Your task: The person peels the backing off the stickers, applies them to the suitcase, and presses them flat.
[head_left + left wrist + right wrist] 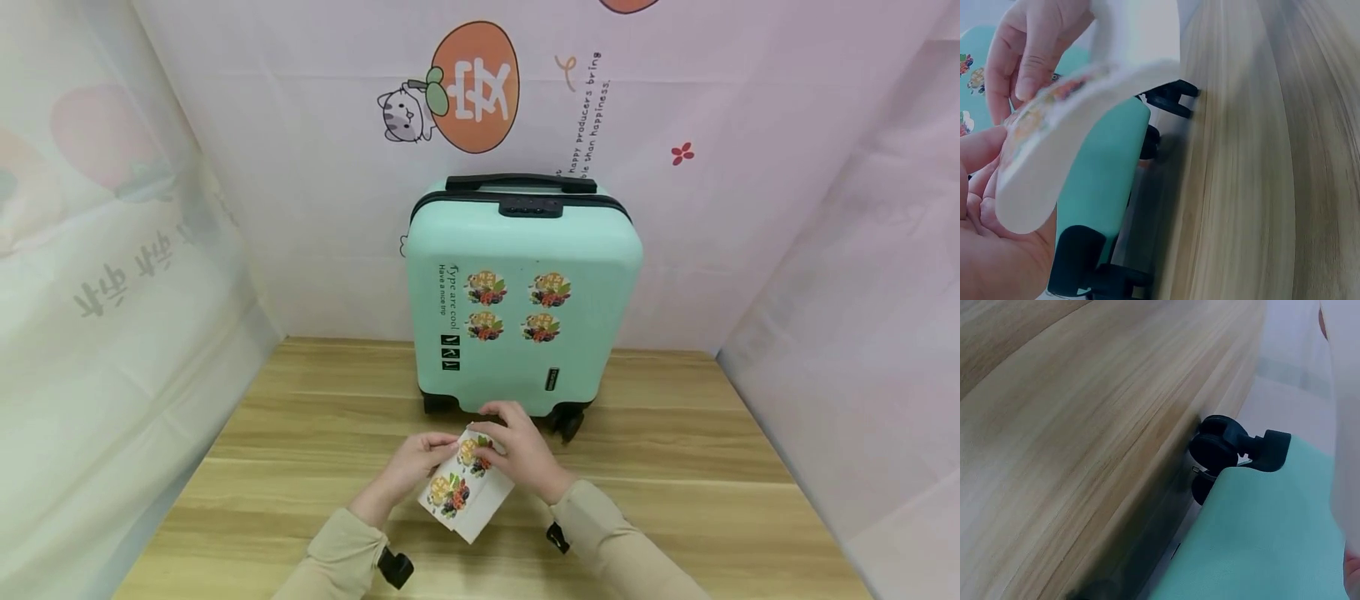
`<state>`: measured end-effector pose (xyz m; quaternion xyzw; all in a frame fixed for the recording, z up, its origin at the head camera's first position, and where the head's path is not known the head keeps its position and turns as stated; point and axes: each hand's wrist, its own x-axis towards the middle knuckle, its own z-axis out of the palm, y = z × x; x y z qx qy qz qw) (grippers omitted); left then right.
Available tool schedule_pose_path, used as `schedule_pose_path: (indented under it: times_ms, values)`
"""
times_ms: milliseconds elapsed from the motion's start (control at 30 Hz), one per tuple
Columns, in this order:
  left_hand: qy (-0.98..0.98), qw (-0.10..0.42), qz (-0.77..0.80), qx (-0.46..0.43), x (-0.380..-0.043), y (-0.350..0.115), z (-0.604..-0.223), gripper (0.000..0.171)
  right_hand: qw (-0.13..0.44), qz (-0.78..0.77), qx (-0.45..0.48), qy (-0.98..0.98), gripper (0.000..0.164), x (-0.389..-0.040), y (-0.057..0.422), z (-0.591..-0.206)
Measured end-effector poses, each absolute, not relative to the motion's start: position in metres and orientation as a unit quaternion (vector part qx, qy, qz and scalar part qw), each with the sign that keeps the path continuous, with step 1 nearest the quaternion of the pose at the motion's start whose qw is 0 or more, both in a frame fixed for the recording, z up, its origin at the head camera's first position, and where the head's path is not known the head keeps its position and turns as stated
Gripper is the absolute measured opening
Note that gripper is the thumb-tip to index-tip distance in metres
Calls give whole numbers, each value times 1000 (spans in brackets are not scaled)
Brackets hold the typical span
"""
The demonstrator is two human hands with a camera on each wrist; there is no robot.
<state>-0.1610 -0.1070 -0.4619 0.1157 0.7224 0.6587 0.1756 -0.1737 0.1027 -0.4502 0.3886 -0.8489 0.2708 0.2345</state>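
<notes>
A white sticker sheet [442,497] with two fruit-print stickers is held low in front of the suitcase [517,242]. My left hand [411,467] pinches its left edge between thumb and fingers. Over the upper sticker comes my right hand [528,458], its thumb and curled fingers gripping the sheet's top end. White paper [483,504] shows beside and under the printed strip. In the left wrist view the sheet [1041,169] bends in a curve between both hands. Whether a sticker edge is lifted cannot be told. The right wrist view shows little of the hand.
The mint-green suitcase stands upright on the wooden table [337,408], with several matching stickers [486,287] on its front and black wheels [567,422] below. A printed cloth [300,167] hangs behind it and along both sides.
</notes>
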Motion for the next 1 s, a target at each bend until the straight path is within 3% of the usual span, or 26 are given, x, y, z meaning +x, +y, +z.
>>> schedule_pose_path:
  times_ms: [367, 1000]
  values:
    - [646, 225, 720, 112, -161, -109, -461, 44, 234, 263, 408, -842, 34, -175, 102, -445]
    - [574, 257, 770, 105, -159, -108, -457, 23, 242, 248, 442, -828, 24, -175, 100, -442]
